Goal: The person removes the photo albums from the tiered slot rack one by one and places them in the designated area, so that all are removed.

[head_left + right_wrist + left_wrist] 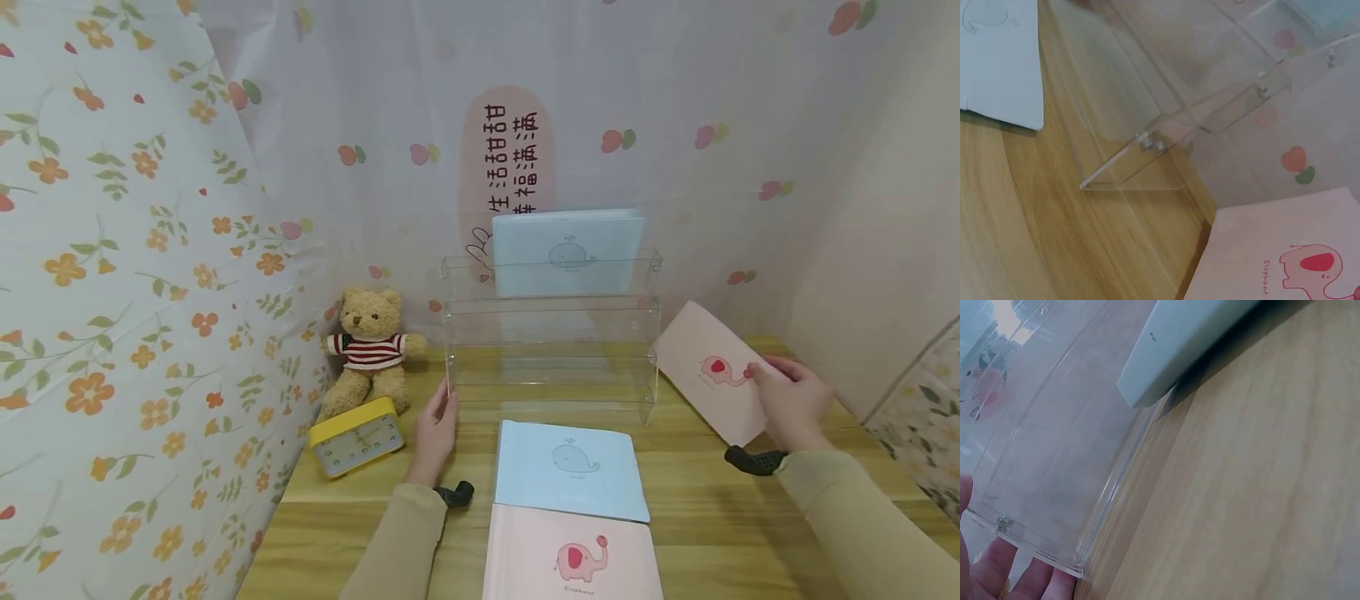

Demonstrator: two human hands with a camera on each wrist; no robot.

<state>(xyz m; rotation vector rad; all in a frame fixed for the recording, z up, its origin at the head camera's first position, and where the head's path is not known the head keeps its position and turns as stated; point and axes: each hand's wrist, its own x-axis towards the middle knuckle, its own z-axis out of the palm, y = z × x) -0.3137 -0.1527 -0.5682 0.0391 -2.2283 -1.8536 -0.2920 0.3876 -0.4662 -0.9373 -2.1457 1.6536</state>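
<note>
A clear acrylic tiered rack (551, 350) stands on the wooden table (705, 517), with a blue whale book (567, 250) upright in its back tier. My left hand (435, 429) rests with straight fingers against the rack's front left corner (1035, 547). My right hand (787, 404) grips a pink elephant book (708, 371), tilted and lifted off the table to the right of the rack (1147, 144). The same pink book (1285, 256) fills the lower right of the right wrist view. A second blue whale book (570, 468) and a second pink elephant book (573, 554) lie flat in front.
A teddy bear (369, 350) in a striped shirt sits at the back left, with a yellow clock (356, 435) leaning in front of it. Floral curtains close off the left and the back. A plain wall stands on the right.
</note>
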